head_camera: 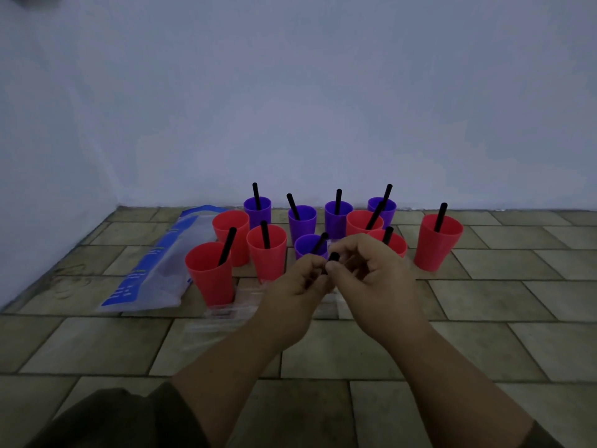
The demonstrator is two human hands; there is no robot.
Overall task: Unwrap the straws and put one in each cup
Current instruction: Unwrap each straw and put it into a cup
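Several red and purple plastic cups stand in a cluster on the tiled floor, most with a black straw upright inside. One red cup (pixel 230 227) at the back left shows no straw. My left hand (pixel 298 286) and my right hand (pixel 371 270) meet in front of the cluster and together pinch a black straw (pixel 332 257) whose top end pokes up between the fingertips. Thin clear wrapper film shows around my right fingers. The lower part of the straw is hidden behind my hands. A small purple cup (pixel 310 247) with a straw stands just behind my hands.
A blue and clear plastic straw bag (pixel 155 270) lies flat left of the cups. Clear empty wrappers (pixel 226 313) lie on the tiles in front of the nearest red cup (pixel 211 276). A single red cup (pixel 437 242) stands apart at the right. A pale wall rises right behind.
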